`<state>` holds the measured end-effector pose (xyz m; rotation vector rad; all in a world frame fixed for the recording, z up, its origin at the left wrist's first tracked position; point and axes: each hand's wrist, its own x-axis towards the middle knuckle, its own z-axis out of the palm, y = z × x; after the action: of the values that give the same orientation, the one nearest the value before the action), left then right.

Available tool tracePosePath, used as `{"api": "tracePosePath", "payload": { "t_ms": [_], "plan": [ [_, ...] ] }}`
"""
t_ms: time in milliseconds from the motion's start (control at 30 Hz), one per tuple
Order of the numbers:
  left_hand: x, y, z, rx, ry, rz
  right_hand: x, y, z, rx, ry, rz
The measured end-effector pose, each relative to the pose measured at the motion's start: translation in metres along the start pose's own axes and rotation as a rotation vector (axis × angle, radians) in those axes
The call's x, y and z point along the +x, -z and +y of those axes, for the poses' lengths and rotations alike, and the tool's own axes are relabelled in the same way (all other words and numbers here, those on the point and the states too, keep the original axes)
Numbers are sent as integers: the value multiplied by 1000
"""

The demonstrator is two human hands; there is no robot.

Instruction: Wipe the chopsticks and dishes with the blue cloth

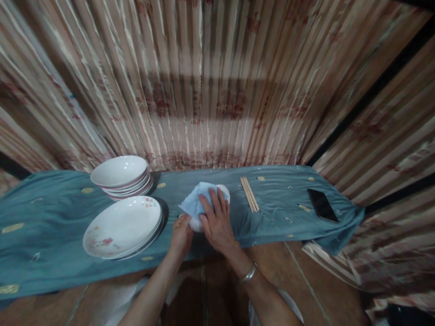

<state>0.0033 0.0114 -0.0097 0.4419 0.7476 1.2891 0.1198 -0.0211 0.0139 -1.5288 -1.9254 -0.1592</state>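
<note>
Near the middle of the table a white dish (224, 192) is mostly covered by a light blue cloth (196, 202); whether it is a bowl or a plate cannot be made out. My left hand (181, 234) is closed on the dish's near left edge, thumb on top. My right hand (217, 222) presses the cloth onto the dish, its fingers curved over the fabric. To the left stand a stack of white plates (125, 224) with floral decoration and, behind it, a stack of white bowls (119, 172) with reddish bands. Several wooden chopsticks (249, 194) lie right of my hands.
A black phone (322, 204) lies at the table's right end. The narrow table (282, 222) wears a teal patterned cloth. Behind it hangs a pleated curtain (217, 90), and dark poles (367, 99) run at the right. The floor (272, 267) is brown tile.
</note>
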Motion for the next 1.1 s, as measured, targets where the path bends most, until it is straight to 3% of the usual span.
{"api": "tracePosePath", "payload": {
  "t_ms": [100,233,467,700,967,1100],
  "plan": [
    [-4,-7,2,47,-59,-13,1,1,9,44,-27,38],
    [-8,-12,7,64,-37,-39,3,-1,20,110,-69,94],
    [-4,-6,4,59,-33,-2,3,-10,37,263,-218,181],
    [0,-3,3,58,-42,34,0,-26,54,552,-368,268],
    [0,-7,6,27,-2,23,-7,-50,58,775,-625,235],
    [3,-5,6,-20,6,35,-11,-60,57,791,-676,210]
  ]
}}
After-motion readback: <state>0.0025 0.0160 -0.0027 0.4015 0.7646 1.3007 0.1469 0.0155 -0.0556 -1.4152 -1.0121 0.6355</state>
